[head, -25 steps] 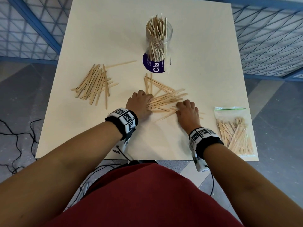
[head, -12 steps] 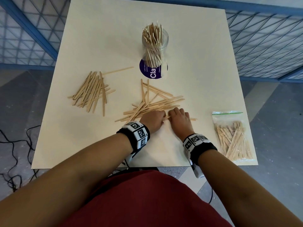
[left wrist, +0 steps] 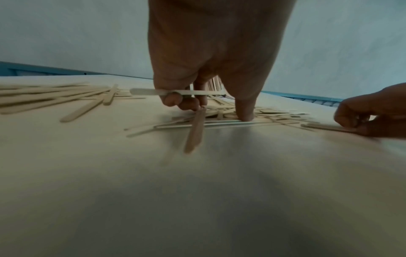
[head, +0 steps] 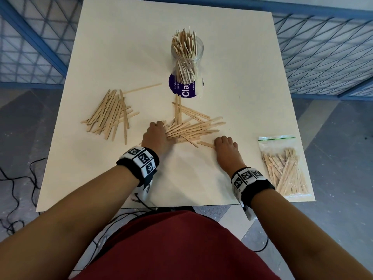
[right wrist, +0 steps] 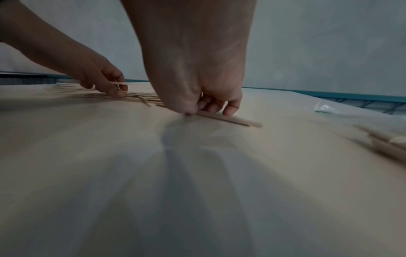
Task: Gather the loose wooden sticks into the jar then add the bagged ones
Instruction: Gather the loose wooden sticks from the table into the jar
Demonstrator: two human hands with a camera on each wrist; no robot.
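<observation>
A loose pile of wooden sticks (head: 193, 128) lies mid-table. My left hand (head: 157, 132) is at the pile's left end; in the left wrist view its curled fingers (left wrist: 175, 99) pinch one stick (left wrist: 153, 91), a second stick (left wrist: 195, 128) hangs from them, and the thumb presses on the pile. My right hand (head: 222, 141) is at the pile's near right corner, fingers (right wrist: 211, 107) curled and pinching a flat stick (right wrist: 232, 119) on the table. Behind the pile, the glass jar (head: 186, 55) stands upright and packed with sticks. The zip bag of sticks (head: 282, 164) lies at the near right.
A second loose heap of sticks (head: 111, 114) lies on the left of the cream table (head: 232, 87), with one single stick (head: 141, 88) behind it. The jar stands on a purple round sticker (head: 177, 87). Blue mesh fencing surrounds the table; cables lie on the floor at the left.
My hands were close together at the near edge of the middle pile. They have spread apart, the left to its left end and the right to its near right corner.
</observation>
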